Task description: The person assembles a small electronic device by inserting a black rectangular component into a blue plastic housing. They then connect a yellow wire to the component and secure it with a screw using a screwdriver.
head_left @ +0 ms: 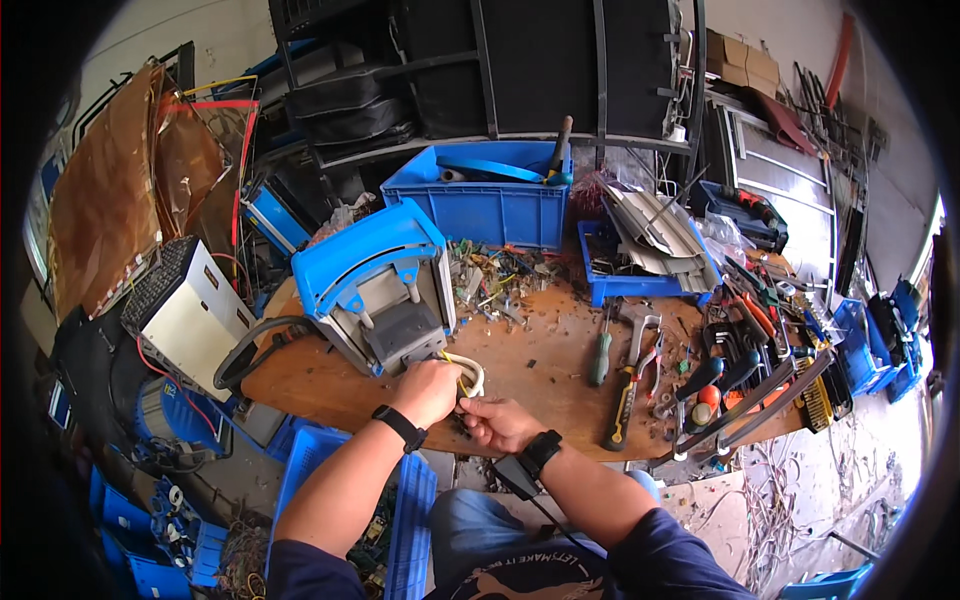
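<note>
At the blue-framed machine's near side, my left grip curls closed, contents hidden; my right grip pinches a yellow wire.

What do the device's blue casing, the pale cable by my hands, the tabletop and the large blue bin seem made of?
Blue casing: probably molded plastic, smooth, with rounded corners; painted metal is possible. Pale cable: likely a plastic or rubber jacket, given its smooth bend. Tabletop: apparently wood or wood-look board, brown and worn. Large blue bin: likely plastic, evenly colored with molded ribs.
</note>
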A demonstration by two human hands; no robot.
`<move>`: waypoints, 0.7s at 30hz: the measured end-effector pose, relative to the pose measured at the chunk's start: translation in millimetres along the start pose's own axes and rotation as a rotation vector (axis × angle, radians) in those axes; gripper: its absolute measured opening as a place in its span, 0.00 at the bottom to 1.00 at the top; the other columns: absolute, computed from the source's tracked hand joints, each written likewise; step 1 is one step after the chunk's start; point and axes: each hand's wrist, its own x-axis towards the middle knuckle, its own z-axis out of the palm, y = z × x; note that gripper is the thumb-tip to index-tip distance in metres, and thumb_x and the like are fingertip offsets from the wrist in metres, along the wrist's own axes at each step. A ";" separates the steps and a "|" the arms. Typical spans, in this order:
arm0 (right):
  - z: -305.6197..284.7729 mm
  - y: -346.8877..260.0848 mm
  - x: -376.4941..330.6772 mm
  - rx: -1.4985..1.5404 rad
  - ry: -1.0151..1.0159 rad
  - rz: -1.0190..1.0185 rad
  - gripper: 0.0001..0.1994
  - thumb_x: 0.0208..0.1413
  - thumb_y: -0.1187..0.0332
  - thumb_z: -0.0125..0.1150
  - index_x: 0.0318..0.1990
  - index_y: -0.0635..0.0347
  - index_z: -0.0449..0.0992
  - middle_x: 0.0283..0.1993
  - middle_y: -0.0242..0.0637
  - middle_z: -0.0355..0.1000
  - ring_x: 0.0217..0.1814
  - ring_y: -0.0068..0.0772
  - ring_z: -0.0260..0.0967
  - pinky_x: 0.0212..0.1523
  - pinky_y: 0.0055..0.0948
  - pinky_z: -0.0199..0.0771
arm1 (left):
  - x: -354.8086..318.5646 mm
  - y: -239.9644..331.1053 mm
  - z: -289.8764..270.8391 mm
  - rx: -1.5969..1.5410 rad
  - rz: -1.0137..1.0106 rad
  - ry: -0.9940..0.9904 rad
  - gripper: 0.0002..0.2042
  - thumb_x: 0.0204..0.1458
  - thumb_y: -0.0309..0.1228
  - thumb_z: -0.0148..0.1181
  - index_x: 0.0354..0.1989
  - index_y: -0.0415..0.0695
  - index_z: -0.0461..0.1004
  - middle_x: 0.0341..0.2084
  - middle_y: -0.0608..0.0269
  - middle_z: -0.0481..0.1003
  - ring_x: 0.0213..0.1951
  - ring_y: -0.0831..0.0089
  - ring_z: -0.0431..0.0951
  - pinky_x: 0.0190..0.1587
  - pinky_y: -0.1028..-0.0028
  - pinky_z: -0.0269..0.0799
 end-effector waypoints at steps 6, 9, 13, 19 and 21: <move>36.3 -15.4 -11.3 -1.486 0.403 -0.517 0.05 0.51 0.66 0.60 0.29 0.57 0.78 0.25 0.31 0.72 0.27 0.30 0.71 0.25 0.30 0.70 | -1.7 -2.5 0.0 0.015 0.042 0.030 0.05 0.43 0.25 0.53 0.24 0.41 0.77 0.23 0.44 0.76 0.30 0.46 0.78 0.36 0.53 0.73; 46.6 -16.8 -19.0 -1.993 0.491 -0.763 0.05 0.48 0.68 0.56 0.27 0.55 0.77 0.28 0.37 0.73 0.32 0.39 0.74 0.30 0.37 0.74 | -0.4 -1.6 0.2 0.021 0.030 0.008 0.05 0.42 0.24 0.53 0.24 0.41 0.77 0.23 0.43 0.75 0.31 0.46 0.77 0.37 0.53 0.72; 50.9 -20.5 -29.1 -1.939 0.499 -0.812 0.06 0.48 0.68 0.56 0.29 0.57 0.77 0.29 0.40 0.74 0.36 0.43 0.74 0.35 0.41 0.75 | -0.5 -3.9 2.7 0.045 0.018 0.007 0.05 0.42 0.24 0.53 0.24 0.41 0.77 0.22 0.44 0.75 0.30 0.46 0.77 0.38 0.52 0.72; 28.7 -20.0 -23.2 -0.968 0.491 -0.289 0.15 0.57 0.59 0.57 0.37 0.66 0.77 0.20 0.36 0.70 0.24 0.32 0.71 0.25 0.34 0.71 | -1.5 -1.8 2.0 0.050 -0.006 -0.003 0.06 0.42 0.23 0.52 0.24 0.40 0.76 0.23 0.43 0.75 0.30 0.45 0.77 0.37 0.52 0.71; 26.4 -18.4 -27.3 -0.410 0.315 -0.031 0.18 0.61 0.55 0.55 0.38 0.64 0.76 0.19 0.29 0.65 0.20 0.22 0.64 0.18 0.27 0.61 | -1.1 -1.8 2.1 0.061 0.015 0.014 0.06 0.44 0.25 0.52 0.22 0.40 0.76 0.22 0.44 0.76 0.29 0.47 0.78 0.36 0.53 0.73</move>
